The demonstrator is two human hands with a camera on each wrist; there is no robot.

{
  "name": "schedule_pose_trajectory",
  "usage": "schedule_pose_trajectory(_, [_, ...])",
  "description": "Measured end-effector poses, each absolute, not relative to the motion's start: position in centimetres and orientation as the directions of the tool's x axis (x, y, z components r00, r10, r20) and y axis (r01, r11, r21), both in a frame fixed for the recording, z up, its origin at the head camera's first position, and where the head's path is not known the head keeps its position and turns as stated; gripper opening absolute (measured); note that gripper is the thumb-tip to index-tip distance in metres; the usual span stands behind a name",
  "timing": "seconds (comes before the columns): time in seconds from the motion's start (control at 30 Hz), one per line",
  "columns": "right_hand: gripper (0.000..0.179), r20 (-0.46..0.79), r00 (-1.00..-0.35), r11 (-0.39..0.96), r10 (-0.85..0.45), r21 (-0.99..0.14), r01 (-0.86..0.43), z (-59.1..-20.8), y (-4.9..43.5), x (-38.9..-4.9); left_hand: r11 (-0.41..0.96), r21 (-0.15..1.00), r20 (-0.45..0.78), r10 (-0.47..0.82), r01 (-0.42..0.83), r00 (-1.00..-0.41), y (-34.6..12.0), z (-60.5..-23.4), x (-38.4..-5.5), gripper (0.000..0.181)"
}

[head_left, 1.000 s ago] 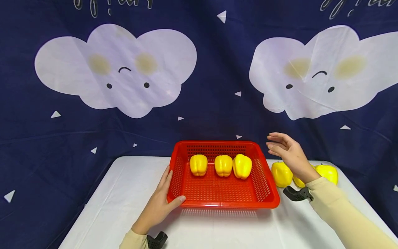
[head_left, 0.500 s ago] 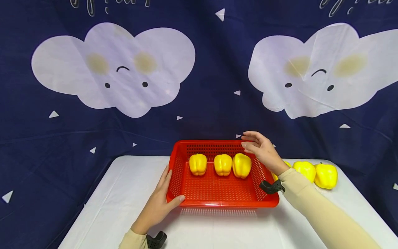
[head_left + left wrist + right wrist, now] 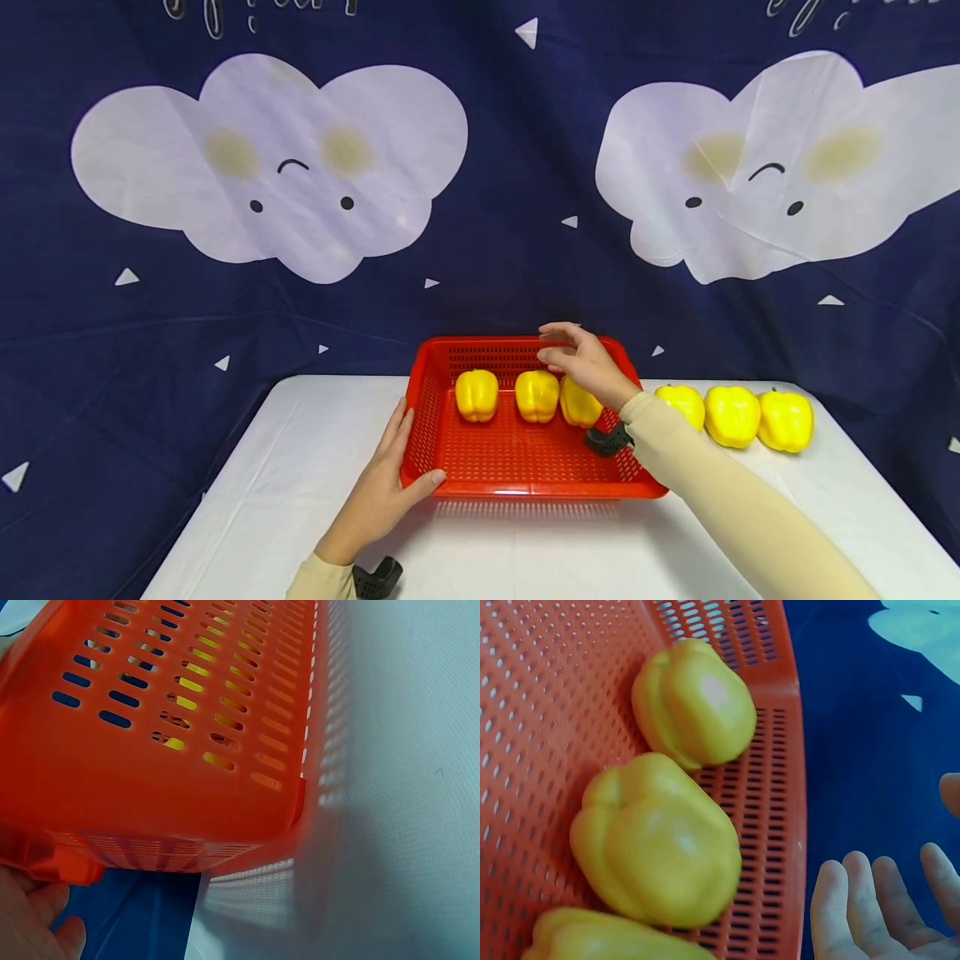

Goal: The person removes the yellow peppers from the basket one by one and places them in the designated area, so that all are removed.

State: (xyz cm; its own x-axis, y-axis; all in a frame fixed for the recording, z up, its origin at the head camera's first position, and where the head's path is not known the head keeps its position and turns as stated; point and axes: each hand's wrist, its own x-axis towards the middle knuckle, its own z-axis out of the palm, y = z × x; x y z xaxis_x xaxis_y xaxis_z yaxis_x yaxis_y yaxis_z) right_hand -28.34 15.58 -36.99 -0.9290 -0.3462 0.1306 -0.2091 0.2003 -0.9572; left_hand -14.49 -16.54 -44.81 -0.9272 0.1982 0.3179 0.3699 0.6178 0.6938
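Script lettering [image 3: 213, 18], unreadable
It stands (upside down and cropped) in two places on the dark blue backdrop [image 3: 525, 167], along the head view's top edge; no word can be read.

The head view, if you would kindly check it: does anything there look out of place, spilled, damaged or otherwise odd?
Only the backdrop looks odd: its printed clouds hang upside down, with eyes below mouths. The red basket stands upright, and the yellow peppers inside show no visible damage.
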Motion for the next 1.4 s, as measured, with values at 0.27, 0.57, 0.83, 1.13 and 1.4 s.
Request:
schedule_pose_trajectory(0.27, [0.052, 0.043, -0.925, 0.253, -0.378, -0.956, -0.148, -37.9, 13.0, -28.8, 0.617, 0.694, 0.318, 0.200, 0.371, -0.927, -16.4, -44.7, -14.5, 0.097])
schedule_pose_trajectory(0.57, [0.060, -0.024, -0.912, 0.431, -0.410, -0.886, -0.171, -38.7, 10.6, -29.2, 0.611, 0.697, 0.323, 0.199, 0.375, -0.925, -16.4, -44.7, -14.5, 0.096])
schedule_pose_trajectory(0.83, [0.068, -0.070, -0.903, 0.496, -0.424, -0.852, -0.167, -39.1, 8.8, -29.4, 0.599, 0.707, 0.321, 0.201, 0.376, -0.925, -16.4, -44.6, -14.4, 0.094])
schedule_pose_trajectory(1.13, [0.071, -0.081, -0.905, 0.635, -0.418, -0.738, -0.227, -39.3, 6.9, -29.2, 0.607, 0.699, 0.325, 0.203, 0.379, -0.924, -16.4, -44.5, -14.5, 0.094])
schedule_pose_trajectory(1.4, [0.078, -0.117, -0.897, 0.713, -0.426, -0.654, -0.253, -39.9, 5.7, -29.1, 0.603, 0.703, 0.324, 0.202, 0.378, -0.924, -16.4, -44.6, -14.5, 0.093])
